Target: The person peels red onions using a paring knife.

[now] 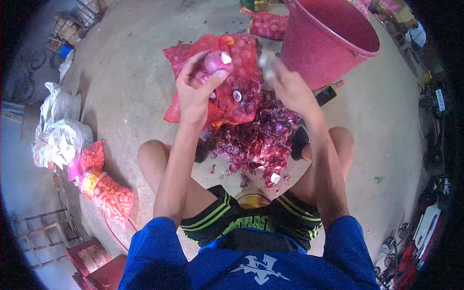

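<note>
In my left hand (194, 94) I hold a red onion (214, 63), thumb on one side and fingers on the other; a white cut end shows on it. My right hand (292, 92) is raised to the right of it, smeared by motion, its fingers closed around a pale grey object (267, 65) too blurred to name. Below both hands lies a red mesh sack (232, 108) full of onions. A white-centred cut piece (237, 96) rests on the sack. A heap of purple onion skins (256, 140) spreads on the floor between my legs.
A large dark-pink tub (309, 53) stands at the upper right, with a phone (326, 95) beside its base. Behind is another mesh sack (268, 25). At left are white sacks (65, 140) and a bag of carrots (113, 195). A low stool (252, 199) shows beneath me.
</note>
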Motion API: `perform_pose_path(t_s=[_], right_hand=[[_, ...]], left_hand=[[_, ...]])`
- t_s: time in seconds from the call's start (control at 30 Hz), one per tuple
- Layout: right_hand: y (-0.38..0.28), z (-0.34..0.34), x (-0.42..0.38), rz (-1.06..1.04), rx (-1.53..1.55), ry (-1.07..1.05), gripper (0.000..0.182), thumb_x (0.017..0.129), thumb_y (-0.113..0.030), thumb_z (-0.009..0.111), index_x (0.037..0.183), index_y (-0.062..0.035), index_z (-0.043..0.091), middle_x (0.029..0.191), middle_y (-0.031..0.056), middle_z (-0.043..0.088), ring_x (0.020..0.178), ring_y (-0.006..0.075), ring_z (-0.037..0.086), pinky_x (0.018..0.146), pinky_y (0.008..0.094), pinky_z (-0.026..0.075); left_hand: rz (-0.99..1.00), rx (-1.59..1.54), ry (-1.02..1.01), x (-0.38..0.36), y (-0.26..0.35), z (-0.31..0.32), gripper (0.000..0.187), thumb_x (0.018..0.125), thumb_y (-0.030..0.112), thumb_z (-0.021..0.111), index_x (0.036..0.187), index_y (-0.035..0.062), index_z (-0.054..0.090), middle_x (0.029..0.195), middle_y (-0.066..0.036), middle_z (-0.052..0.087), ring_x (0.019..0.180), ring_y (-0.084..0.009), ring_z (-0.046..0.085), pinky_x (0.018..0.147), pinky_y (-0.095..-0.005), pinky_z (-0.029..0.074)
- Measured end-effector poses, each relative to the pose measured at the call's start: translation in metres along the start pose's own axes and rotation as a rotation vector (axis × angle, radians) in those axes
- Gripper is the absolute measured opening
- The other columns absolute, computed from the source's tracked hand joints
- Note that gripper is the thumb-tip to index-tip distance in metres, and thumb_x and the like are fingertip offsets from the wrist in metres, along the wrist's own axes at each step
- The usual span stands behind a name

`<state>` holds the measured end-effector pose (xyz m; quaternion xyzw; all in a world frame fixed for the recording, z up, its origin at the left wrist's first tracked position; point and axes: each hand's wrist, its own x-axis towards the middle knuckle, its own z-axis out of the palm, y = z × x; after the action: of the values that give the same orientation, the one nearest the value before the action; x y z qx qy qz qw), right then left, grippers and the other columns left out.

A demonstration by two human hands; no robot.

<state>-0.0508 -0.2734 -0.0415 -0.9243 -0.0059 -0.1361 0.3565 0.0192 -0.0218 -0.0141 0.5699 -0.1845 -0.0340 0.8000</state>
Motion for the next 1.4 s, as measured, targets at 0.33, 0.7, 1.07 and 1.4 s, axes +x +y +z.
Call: perform_pose_path(t_s=[0.33, 0.7, 1.07, 1.4], right_hand=[[-0.03, -0.012, 0.003, 0.114, 0.563, -0.09, 0.049, 0.109, -0.018, 0.047, 0.154, -0.0011, 0.05, 0.073, 0.008, 0.066, 0.066, 0.0157, 0.064, 0.066, 0.0347, 0.053], [-0.056, -0.01, -0.006, -0.086, 0.516, -0.179, 0.053, 0.109, -0.021, 0.048, 0.16, -0.008, 0.044, 0.071, 0.0063, 0.061, 0.066, 0.0168, 0.062, 0.066, 0.0355, 0.051], [-0.058, -0.011, -0.011, -0.279, 0.421, -0.133, 0.059, 0.105, -0.013, 0.048, 0.164, -0.0073, 0.04, 0.076, 0.0075, 0.059, 0.07, 0.0183, 0.059, 0.07, 0.0357, 0.05], [-0.062, -0.019, -0.01, -0.194, 0.412, -0.18, 0.063, 0.106, -0.024, 0.055, 0.164, -0.0089, 0.037, 0.087, 0.0213, 0.067, 0.076, 0.036, 0.066, 0.078, 0.0446, 0.052]], left_hand=[[-0.237, -0.436, -0.105, 0.001, 0.018, 0.006, 0.064, 0.108, 0.021, 0.064, 0.162, 0.0045, 0.036, 0.137, -0.013, 0.066, 0.124, -0.028, 0.07, 0.1, -0.0363, 0.059], [0.008, 0.102, -0.023, -0.002, 0.014, 0.007, 0.07, 0.085, -0.004, 0.084, 0.149, 0.0016, 0.055, 0.133, -0.008, 0.066, 0.12, -0.0175, 0.065, 0.096, -0.0316, 0.06], [0.202, 0.499, 0.007, -0.006, 0.022, 0.004, 0.061, 0.078, 0.002, 0.091, 0.134, 0.0032, 0.068, 0.127, -0.008, 0.071, 0.109, -0.0146, 0.069, 0.092, -0.0302, 0.059], [0.119, 0.382, -0.023, -0.003, 0.021, -0.005, 0.061, 0.077, 0.008, 0.094, 0.132, 0.0009, 0.069, 0.118, -0.008, 0.075, 0.11, -0.015, 0.07, 0.099, -0.0324, 0.056]])
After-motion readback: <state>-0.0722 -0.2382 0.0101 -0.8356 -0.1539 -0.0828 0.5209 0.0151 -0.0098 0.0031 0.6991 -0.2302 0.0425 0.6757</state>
